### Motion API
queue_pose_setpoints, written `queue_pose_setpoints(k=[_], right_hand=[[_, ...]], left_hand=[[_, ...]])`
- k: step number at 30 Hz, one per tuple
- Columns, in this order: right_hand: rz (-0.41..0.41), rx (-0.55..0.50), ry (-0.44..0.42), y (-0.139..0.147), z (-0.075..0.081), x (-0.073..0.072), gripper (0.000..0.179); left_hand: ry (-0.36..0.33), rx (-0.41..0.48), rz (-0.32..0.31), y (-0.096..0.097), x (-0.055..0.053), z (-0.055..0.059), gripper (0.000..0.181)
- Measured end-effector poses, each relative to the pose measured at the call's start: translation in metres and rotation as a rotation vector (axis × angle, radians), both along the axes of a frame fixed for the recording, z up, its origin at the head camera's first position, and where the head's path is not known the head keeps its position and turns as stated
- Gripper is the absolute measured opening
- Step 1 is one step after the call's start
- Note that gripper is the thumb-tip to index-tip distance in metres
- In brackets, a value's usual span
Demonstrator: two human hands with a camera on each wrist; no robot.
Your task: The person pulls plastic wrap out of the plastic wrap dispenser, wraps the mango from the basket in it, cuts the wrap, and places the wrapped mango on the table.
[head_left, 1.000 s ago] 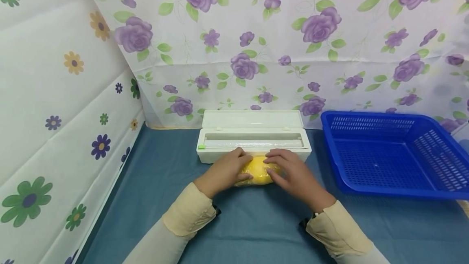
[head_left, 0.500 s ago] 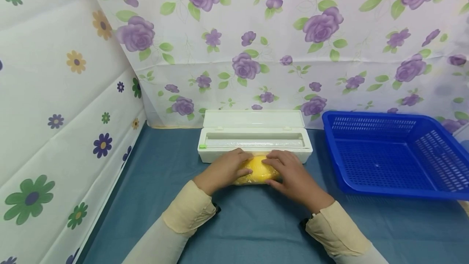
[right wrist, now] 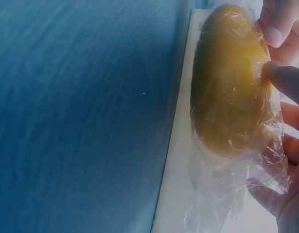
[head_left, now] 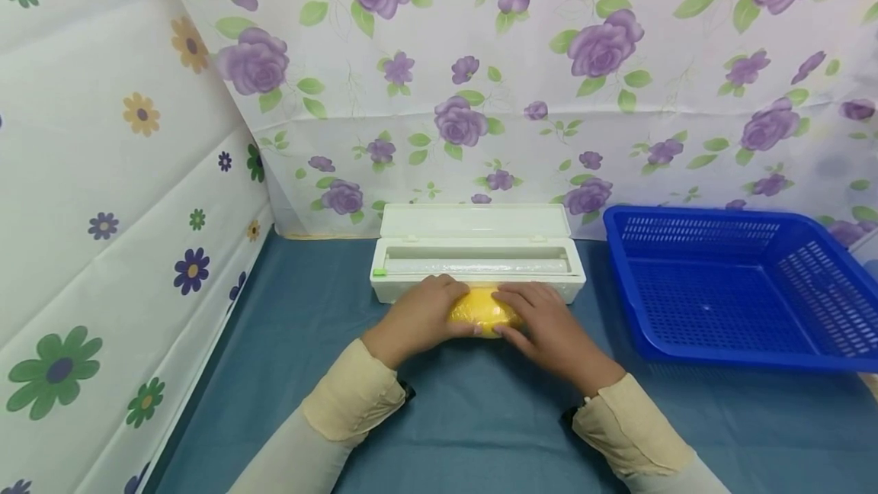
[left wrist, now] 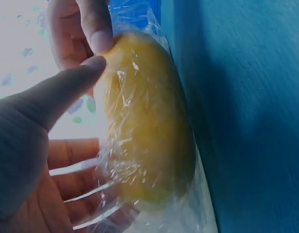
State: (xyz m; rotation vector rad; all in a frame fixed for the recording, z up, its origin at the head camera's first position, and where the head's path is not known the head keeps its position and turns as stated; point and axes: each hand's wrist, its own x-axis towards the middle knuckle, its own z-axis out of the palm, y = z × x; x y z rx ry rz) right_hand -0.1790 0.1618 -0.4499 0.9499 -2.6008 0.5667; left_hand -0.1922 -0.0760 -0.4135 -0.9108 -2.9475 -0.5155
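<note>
A yellow mango point(head_left: 485, 311) wrapped in clear cling film sits between both hands, just in front of a white cling film dispenser point(head_left: 411, 290). My left hand point(head_left: 418, 317) holds its left part, thumb on the near side and fingers on the far side. From the other side my right hand point(head_left: 550, 330) grips it the same way. Loose, crinkled film point(left wrist: 188, 221) spreads past the mango's end in the left wrist view. More slack film point(right wrist: 217, 182) shows by the right hand. Whether the film still joins the roll cannot be told.
The dispenser's lid point(head_left: 473, 221) stands raised, and a film roll point(head_left: 473, 265) lies inside. A green cutter slide point(head_left: 379, 273) is at its left end. A blue basket point(head_left: 727, 360) stands to the right on the blue cloth point(head_left: 473, 433). Flowered sheets point(head_left: 535, 151) hang behind and left.
The mango has rolled slightly and moved a little away from me, toward the dispenser. My thumbs have come closer together along its near side.
</note>
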Motion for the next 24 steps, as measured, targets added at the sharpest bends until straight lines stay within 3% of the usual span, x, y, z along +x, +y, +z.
queue_pose_setpoints(k=[4, 8, 13, 19, 24], right_hand=[[-0.004, -0.026, -0.021, 0.0008, 0.0007, 0.0004, 0.048], [-0.007, -0.053, -0.051, 0.0019, -0.0009, -0.0004, 0.05], [-0.008, -0.095, -0.083, 0.0025, -0.0027, -0.0018, 0.049], [-0.034, -0.102, -0.092, 0.0044, -0.0008, -0.0022, 0.042], [-0.058, -0.107, -0.139, 0.0082, 0.003, -0.0018, 0.036]], left_hand=[[0.084, -0.026, 0.02, 0.0014, 0.005, 0.002, 0.062], [0.125, -0.069, 0.022, 0.0037, 0.0069, 0.0017, 0.067], [0.15, -0.103, -0.001, 0.0065, 0.0071, -0.0003, 0.061], [0.033, -0.091, -0.013, 0.0065, 0.0055, 0.001, 0.061], [-0.125, 0.005, -0.049, 0.0028, 0.004, 0.0043, 0.047]])
